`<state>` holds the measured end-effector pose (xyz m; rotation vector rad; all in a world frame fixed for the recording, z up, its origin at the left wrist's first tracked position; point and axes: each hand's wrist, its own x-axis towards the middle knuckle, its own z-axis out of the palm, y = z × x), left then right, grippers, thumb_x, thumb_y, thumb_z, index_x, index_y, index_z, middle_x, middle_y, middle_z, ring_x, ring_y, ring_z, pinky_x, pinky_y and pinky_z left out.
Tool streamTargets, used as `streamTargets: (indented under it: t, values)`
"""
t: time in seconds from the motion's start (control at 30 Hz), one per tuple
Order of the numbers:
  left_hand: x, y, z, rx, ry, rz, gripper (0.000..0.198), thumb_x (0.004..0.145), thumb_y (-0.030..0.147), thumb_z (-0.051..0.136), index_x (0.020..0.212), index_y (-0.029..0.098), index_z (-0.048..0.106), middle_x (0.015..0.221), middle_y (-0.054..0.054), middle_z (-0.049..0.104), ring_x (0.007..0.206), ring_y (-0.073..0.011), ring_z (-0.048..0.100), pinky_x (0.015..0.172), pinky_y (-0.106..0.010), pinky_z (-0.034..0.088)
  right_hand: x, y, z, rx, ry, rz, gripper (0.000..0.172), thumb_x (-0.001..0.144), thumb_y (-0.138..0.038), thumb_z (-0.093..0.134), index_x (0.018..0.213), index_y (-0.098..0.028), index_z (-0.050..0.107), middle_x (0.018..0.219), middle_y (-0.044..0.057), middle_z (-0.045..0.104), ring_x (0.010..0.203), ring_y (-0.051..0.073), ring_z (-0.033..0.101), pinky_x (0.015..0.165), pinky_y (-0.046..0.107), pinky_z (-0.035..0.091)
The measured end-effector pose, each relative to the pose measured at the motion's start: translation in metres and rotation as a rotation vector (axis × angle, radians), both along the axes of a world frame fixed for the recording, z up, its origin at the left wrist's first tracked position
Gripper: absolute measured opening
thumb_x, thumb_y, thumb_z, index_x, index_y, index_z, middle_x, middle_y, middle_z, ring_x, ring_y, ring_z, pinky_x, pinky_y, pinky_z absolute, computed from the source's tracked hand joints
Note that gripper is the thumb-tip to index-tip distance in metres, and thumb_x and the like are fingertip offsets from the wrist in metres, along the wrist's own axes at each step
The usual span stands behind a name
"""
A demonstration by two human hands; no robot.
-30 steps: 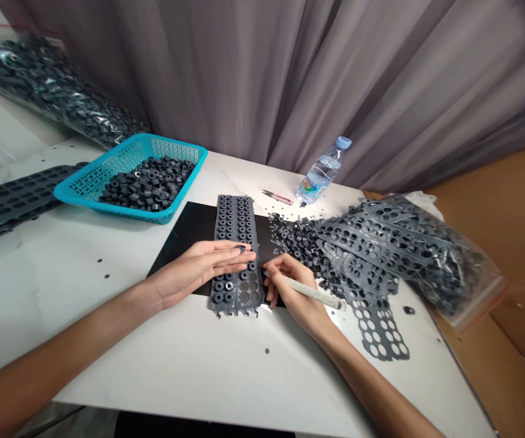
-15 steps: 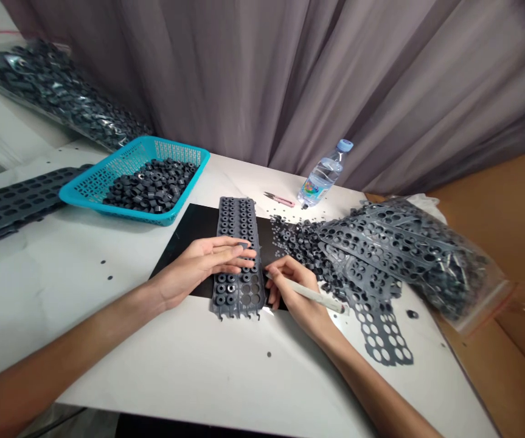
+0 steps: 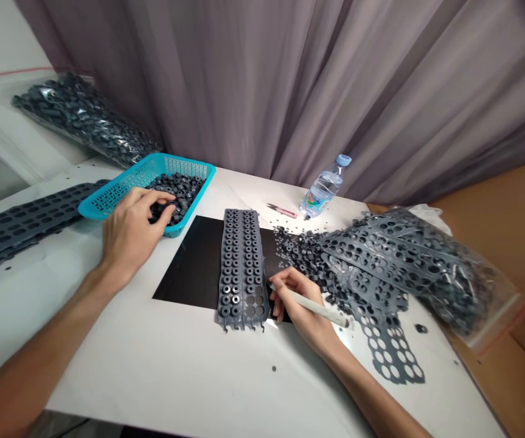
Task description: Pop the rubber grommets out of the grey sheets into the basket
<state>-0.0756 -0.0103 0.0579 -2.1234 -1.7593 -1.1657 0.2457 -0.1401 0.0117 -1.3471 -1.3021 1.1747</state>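
My left hand [image 3: 131, 228] hovers over the near right part of the turquoise basket [image 3: 93, 210], thumb and index finger apart. Dark ring-shaped pieces [image 3: 187, 191] lie in the basket just beyond the fingertips. Beside the dark rubber sheet [image 3: 243, 267], my right hand [image 3: 299, 298] is closed around a white pen-shaped tool [image 3: 319, 311], whose tip points toward the sheet's right edge. Raised rings fill most of the sheet; several round holes show at its near right corner. The sheet rests on a black mat [image 3: 189, 267].
Right of the mat are a heap of small dark pieces [image 3: 308, 255], punched-out sheets [image 3: 387, 340] and a clear bag [image 3: 463, 286]. A water bottle [image 3: 322, 190] and pink snips [image 3: 281, 210] stand behind. More sheets [image 3: 25, 219] and a filled bag [image 3: 84, 118] are at left.
My left hand has moved from above the rubber sheet to the basket at the left, and its fingers are now spread. My right hand keeps its hold on the pen-shaped tool.
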Motion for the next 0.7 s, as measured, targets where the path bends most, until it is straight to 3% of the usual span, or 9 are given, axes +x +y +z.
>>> streamTargets:
  t: [0.17,0.27,0.33,0.4,0.5,0.57,0.7]
  values:
    - [-0.017,0.015,-0.007,-0.004,-0.049,-0.077,0.031,0.099,0.036,0.065,0.129,0.028,0.069,0.107,-0.006,0.065,0.083,-0.0222,0.058,0.091,-0.041,0.051,0.000,0.001,0.000,-0.003,0.010,0.002,0.032,0.101,-0.051,0.062,0.094,-0.020,0.061,0.074,0.000,0.065,0.051,0.013,0.062,0.044,0.022,0.053]
    - [0.000,0.007,-0.005,0.115,-0.065,-0.104,0.034,0.101,0.036,0.064,0.134,0.028,0.065,0.121,-0.009,0.063,0.096,-0.0252,0.060,0.102,-0.046,0.048,-0.001,0.000,0.002,-0.009,0.006,-0.003,0.032,0.100,-0.051,0.064,0.093,-0.020,0.061,0.074,0.000,0.066,0.051,0.013,0.062,0.044,0.023,0.053]
    - [0.020,-0.007,-0.003,0.092,-0.067,-0.234,0.023,0.102,0.035,0.062,0.122,0.027,0.069,0.116,-0.008,0.065,0.102,-0.0259,0.060,0.105,-0.046,0.046,0.000,-0.001,0.004,-0.005,0.011,0.011,0.031,0.100,-0.050,0.065,0.092,-0.020,0.062,0.072,-0.001,0.066,0.050,0.013,0.062,0.045,0.023,0.054]
    - [0.043,-0.024,-0.004,-0.072,-0.079,-0.516,0.015,0.105,0.035,0.059,0.107,0.024,0.069,0.105,-0.005,0.067,0.098,-0.0231,0.061,0.098,-0.040,0.049,0.000,-0.004,0.006,-0.001,0.021,0.046,0.028,0.100,-0.047,0.065,0.092,-0.020,0.063,0.068,-0.002,0.065,0.050,0.013,0.063,0.047,0.024,0.054]
    - [0.073,-0.048,-0.011,-0.438,-0.045,-0.920,0.017,0.107,0.036,0.057,0.107,0.023,0.068,0.107,-0.004,0.068,0.102,-0.0203,0.064,0.095,-0.034,0.050,0.002,-0.006,0.010,-0.003,0.026,0.109,0.021,0.101,-0.040,0.064,0.096,-0.020,0.066,0.064,-0.003,0.065,0.051,0.014,0.064,0.051,0.024,0.055]
    - [0.085,-0.058,-0.017,-0.534,0.008,-1.030,0.016,0.107,0.035,0.058,0.112,0.023,0.068,0.111,-0.004,0.068,0.107,-0.0208,0.065,0.099,-0.034,0.048,0.001,-0.007,0.012,-0.004,0.028,0.128,0.018,0.100,-0.037,0.065,0.098,-0.019,0.067,0.067,-0.002,0.067,0.053,0.014,0.066,0.053,0.024,0.055]
    - [0.089,-0.061,-0.023,-0.599,0.006,-1.035,0.018,0.106,0.031,0.060,0.120,0.023,0.067,0.117,-0.005,0.066,0.112,-0.0214,0.065,0.101,-0.034,0.047,-0.006,-0.007,0.011,-0.026,0.046,0.129,0.011,0.097,-0.030,0.065,0.094,-0.019,0.066,0.068,-0.002,0.067,0.055,0.014,0.066,0.053,0.024,0.055]
